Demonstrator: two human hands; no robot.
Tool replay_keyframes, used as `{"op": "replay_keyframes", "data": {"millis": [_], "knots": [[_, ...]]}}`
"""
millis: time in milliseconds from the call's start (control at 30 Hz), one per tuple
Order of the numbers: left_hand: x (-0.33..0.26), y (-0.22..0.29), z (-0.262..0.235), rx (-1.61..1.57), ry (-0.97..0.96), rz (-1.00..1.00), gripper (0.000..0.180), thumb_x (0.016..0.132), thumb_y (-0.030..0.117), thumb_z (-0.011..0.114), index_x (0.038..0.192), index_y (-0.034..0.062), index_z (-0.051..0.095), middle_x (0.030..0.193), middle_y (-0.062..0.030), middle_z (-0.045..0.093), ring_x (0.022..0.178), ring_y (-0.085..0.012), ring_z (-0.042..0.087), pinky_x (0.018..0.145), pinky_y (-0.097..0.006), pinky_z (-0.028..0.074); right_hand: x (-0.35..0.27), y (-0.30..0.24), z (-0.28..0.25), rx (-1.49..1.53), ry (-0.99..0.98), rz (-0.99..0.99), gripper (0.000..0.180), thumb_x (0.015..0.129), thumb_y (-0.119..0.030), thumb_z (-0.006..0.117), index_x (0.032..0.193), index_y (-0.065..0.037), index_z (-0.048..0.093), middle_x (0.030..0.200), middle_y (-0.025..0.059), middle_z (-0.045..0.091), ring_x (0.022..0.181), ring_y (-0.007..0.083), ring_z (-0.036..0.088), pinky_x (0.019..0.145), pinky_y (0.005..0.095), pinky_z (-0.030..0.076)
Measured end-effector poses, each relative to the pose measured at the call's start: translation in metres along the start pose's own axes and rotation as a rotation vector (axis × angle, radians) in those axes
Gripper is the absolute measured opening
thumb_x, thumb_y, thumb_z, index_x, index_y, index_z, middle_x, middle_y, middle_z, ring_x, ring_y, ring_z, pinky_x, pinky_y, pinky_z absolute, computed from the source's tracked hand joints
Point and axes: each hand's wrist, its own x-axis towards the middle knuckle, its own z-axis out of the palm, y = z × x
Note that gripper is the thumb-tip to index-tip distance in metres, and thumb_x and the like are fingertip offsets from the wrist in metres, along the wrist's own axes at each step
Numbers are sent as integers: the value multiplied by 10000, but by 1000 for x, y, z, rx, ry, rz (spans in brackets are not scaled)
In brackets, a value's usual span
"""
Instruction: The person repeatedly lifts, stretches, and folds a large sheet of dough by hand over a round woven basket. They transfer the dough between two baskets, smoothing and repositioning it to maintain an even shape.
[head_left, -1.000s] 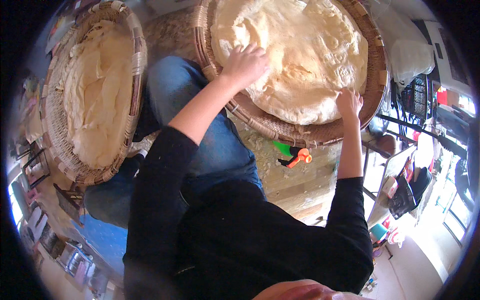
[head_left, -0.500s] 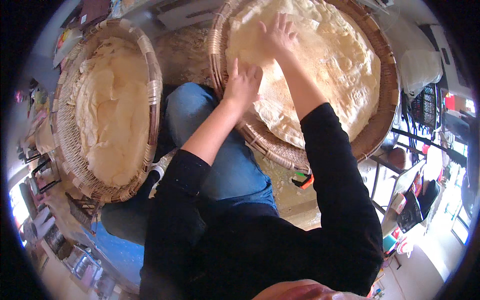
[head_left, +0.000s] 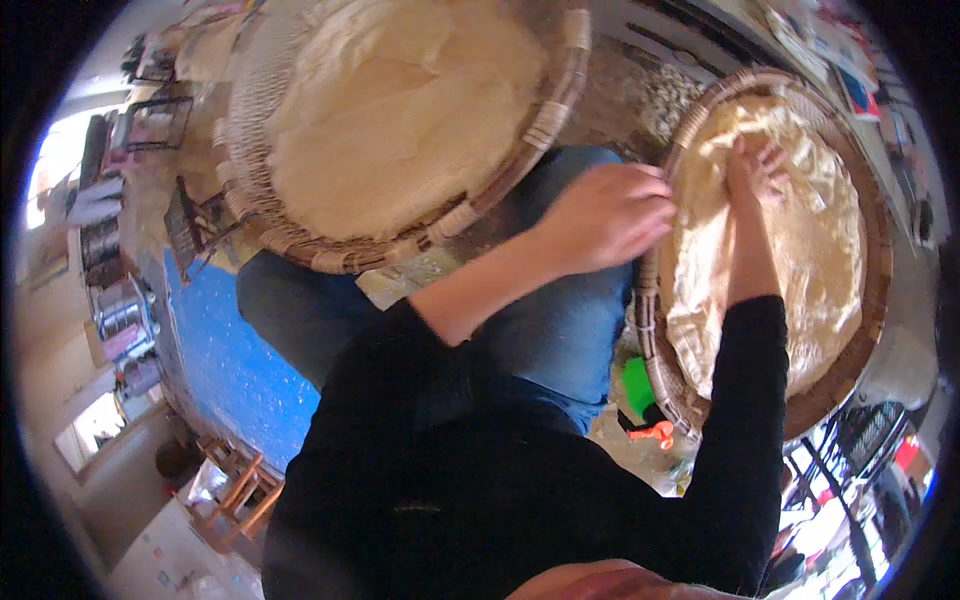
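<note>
My right hand (head_left: 757, 175) lies with fingers spread on a wrinkled, pale cream layer (head_left: 815, 290), dusted with tan powder. That layer lines the round wicker basket (head_left: 878, 335) on the right. Just outside this basket's left rim, above my knee, is my left hand (head_left: 615, 215). Its fingers look partly bent but are smeared by motion, so whether they hold anything is unclear. A larger wicker basket (head_left: 345, 258) stands to the left, filled with a smooth, pale, flour-like mass (head_left: 400, 130).
My jeans-clad legs (head_left: 540, 330) lie between the baskets. A green object (head_left: 637, 385) and an orange-handled tool (head_left: 655, 432) are below the right basket. On the left are a blue surface (head_left: 235, 350), a small dark stand (head_left: 190, 225) and a wooden stool (head_left: 240, 495).
The view has swung left, shifting both baskets rightward in it. My left hand has left the right basket and its fingers have bent. My right hand stays on the pale layer.
</note>
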Motion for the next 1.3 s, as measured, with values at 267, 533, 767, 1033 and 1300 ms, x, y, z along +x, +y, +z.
{"op": "replay_keyframes", "data": {"millis": [267, 533, 767, 1033, 1300], "knots": [[-168, -154, -207, 648, -191, -511, 370, 812, 200, 696, 1128, 49, 578, 1072, -157, 619, 1039, -362, 573, 833, -452, 487, 16, 17, -61, 279, 214, -351, 555, 913, -408, 623, 1333, -63, 515, 1355, 186, 504, 1253, 327, 490, 1035, 468, 409], [-198, -196, -252, 745, -627, -543, 329, 801, 260, 697, 1025, 43, 590, 1076, -171, 633, 1025, -335, 610, 808, -445, 491, -145, -158, -127, 748, 276, -1073, 239, 875, -64, 671, 1110, -110, 682, 1109, 94, 672, 1037, 243, 625, 923, 349, 474], [-175, -192, -249, 60, -418, -1037, 213, 924, 241, 527, 1009, 47, 554, 871, -161, 614, 837, -313, 617, 693, -439, 474, -250, -327, -48, 199, 180, -1619, 506, 794, -76, 637, 1290, -153, 577, 1215, 139, 629, 1169, 328, 566, 1022, 427, 442], [-165, -159, -290, -326, -243, -1035, 256, 939, 270, 535, 1047, 40, 564, 913, -92, 652, 765, -186, 614, 668, -354, 481, -257, -340, -70, -247, -244, -1440, 266, 816, -94, 640, 1080, -117, 668, 1125, 154, 645, 1140, 342, 569, 1033, 435, 406], [-160, -177, -374, -279, 595, -876, 268, 941, 249, 595, 1098, 32, 584, 977, -61, 648, 915, -135, 614, 807, -285, 479, -294, -342, -221, -299, -892, -1153, 280, 951, -281, 597, 1120, -69, 667, 1066, 81, 679, 1037, 156, 621, 843, 302, 499]]}}
